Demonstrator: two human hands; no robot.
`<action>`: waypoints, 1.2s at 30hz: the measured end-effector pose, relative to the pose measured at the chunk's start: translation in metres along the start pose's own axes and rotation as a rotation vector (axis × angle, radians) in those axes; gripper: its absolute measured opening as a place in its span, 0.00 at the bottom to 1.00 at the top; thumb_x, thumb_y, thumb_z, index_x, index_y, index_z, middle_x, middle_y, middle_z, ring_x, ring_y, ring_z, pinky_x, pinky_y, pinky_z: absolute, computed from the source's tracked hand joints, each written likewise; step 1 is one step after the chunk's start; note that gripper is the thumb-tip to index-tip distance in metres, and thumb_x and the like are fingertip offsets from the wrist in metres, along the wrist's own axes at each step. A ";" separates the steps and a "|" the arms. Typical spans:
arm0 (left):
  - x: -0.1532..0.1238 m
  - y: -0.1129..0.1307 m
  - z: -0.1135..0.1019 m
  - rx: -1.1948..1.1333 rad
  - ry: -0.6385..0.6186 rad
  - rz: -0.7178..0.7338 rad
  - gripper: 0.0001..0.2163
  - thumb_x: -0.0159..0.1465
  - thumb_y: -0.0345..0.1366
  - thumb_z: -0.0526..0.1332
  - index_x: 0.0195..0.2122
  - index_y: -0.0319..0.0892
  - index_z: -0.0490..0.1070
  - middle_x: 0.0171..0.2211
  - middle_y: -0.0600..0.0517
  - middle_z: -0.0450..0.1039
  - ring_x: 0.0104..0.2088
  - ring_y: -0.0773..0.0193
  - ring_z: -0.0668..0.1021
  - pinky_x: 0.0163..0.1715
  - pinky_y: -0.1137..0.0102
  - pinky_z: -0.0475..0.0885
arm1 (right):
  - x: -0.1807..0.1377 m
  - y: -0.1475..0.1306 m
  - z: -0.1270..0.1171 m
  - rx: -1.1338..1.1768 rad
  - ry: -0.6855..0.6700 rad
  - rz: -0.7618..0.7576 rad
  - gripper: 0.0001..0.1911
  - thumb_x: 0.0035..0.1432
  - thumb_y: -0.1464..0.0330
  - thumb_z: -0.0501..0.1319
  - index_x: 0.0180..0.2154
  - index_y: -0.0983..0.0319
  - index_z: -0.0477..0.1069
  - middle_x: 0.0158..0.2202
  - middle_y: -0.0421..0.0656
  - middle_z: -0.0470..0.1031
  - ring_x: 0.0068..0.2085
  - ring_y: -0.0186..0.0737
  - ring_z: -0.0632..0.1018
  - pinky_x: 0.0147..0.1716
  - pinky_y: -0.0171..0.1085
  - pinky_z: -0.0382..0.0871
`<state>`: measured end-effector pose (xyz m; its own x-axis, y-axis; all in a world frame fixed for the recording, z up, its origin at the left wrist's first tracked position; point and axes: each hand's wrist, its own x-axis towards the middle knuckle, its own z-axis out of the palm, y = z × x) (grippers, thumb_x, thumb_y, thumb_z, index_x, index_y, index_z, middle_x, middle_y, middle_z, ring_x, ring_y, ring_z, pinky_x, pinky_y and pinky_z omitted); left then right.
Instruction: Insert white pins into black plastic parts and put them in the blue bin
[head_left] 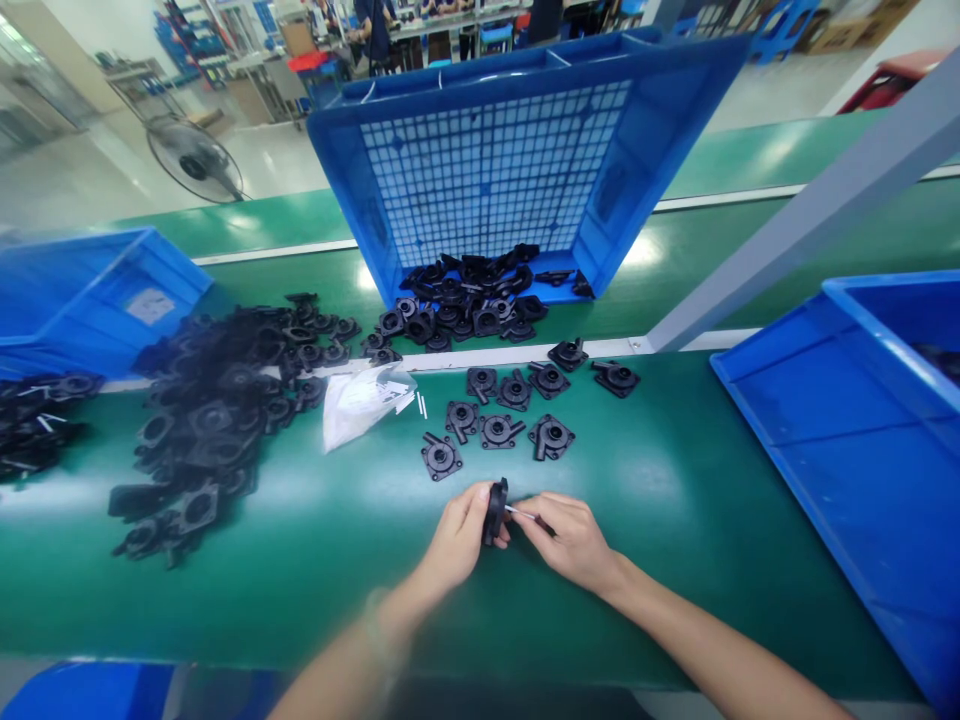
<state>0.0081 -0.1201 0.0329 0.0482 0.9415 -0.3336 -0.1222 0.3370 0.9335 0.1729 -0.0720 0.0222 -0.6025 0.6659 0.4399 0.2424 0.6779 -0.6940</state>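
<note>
Between thumb and fingers, my left hand [459, 532] grips a black plastic pump cover [495, 510], turned on edge so its face points right. My right hand [571, 540] pinches a thin white pin [520, 513], whose far end meets the middle of the cover. Whether the pin sits inside a hole there is too small to tell. Just beyond my hands, several similar black covers [498, 431] lie flat on the green table [360, 570]. To their left, a clear plastic bag [360, 408] holds white pins, and a few loose pins [421, 404] lie by its mouth.
A blue crate [480, 75] tipped on its side spills black parts [457, 315] at the back. A large heap of black parts [225, 390] lies left, near another blue crate [97, 290]. At right stand a blue bin [847, 450] and a slanting grey post [795, 210].
</note>
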 end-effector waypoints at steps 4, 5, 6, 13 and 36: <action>0.001 -0.004 0.000 -0.112 -0.005 -0.042 0.25 0.64 0.54 0.47 0.39 0.34 0.69 0.21 0.51 0.71 0.20 0.67 0.73 0.24 0.73 0.71 | -0.001 -0.002 -0.002 0.057 0.017 0.011 0.08 0.66 0.71 0.54 0.35 0.61 0.70 0.29 0.40 0.74 0.26 0.34 0.71 0.28 0.33 0.63; 0.002 -0.004 -0.001 -0.153 0.025 -0.053 0.26 0.63 0.54 0.47 0.39 0.34 0.69 0.21 0.50 0.71 0.20 0.67 0.73 0.23 0.73 0.71 | -0.001 -0.002 -0.004 0.075 0.031 0.025 0.08 0.66 0.71 0.54 0.34 0.61 0.70 0.28 0.39 0.74 0.25 0.34 0.71 0.28 0.33 0.63; 0.004 -0.003 -0.002 -0.194 0.076 -0.052 0.26 0.63 0.54 0.47 0.38 0.33 0.69 0.22 0.49 0.71 0.20 0.67 0.73 0.22 0.73 0.71 | -0.001 -0.002 -0.005 0.092 0.048 0.043 0.10 0.66 0.71 0.54 0.32 0.61 0.70 0.26 0.39 0.73 0.25 0.34 0.71 0.27 0.33 0.62; 0.008 0.010 -0.010 -0.296 0.190 0.026 0.26 0.63 0.54 0.49 0.44 0.33 0.68 0.29 0.48 0.71 0.25 0.66 0.74 0.23 0.71 0.74 | 0.004 0.000 -0.013 0.150 0.086 0.189 0.14 0.66 0.69 0.54 0.26 0.61 0.67 0.21 0.37 0.68 0.22 0.33 0.69 0.26 0.32 0.61; 0.000 -0.003 0.004 -0.139 0.024 -0.032 0.27 0.64 0.54 0.46 0.42 0.31 0.69 0.27 0.46 0.74 0.25 0.66 0.75 0.23 0.74 0.73 | 0.001 -0.002 -0.002 0.122 0.002 0.173 0.15 0.67 0.65 0.53 0.30 0.63 0.71 0.24 0.40 0.72 0.24 0.33 0.71 0.26 0.32 0.61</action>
<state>0.0127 -0.1211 0.0308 0.0306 0.9294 -0.3679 -0.2569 0.3630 0.8957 0.1735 -0.0726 0.0251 -0.5586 0.7697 0.3091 0.2482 0.5107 -0.8231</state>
